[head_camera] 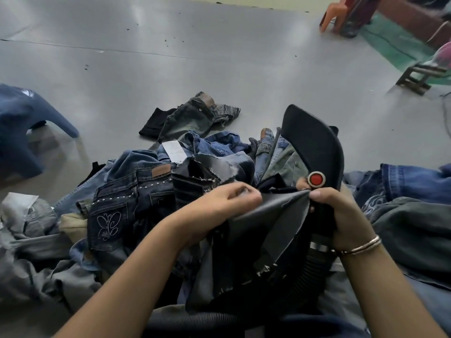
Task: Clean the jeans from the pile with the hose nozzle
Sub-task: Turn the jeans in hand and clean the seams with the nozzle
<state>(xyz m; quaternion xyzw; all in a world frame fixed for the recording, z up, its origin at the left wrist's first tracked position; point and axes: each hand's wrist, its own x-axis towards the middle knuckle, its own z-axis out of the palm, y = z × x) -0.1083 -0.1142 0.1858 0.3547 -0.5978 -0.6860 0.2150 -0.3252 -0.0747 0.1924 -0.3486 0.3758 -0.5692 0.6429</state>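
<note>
A pile of jeans in blue, grey and black lies on the grey floor in front of me. My left hand grips a dark grey pair of jeans with frayed edges, held up over the pile. My right hand holds the black hose nozzle, which has a red button, and its thumb and finger also pinch an edge of the same dark jeans. The nozzle's flat head points up and away. A ribbed black hose runs down from it.
A blue plastic stool stands at the left. One pair of grey jeans lies apart on the bare floor beyond the pile. More jeans are heaped at the right. Orange chair legs and a wooden stand are at the far right.
</note>
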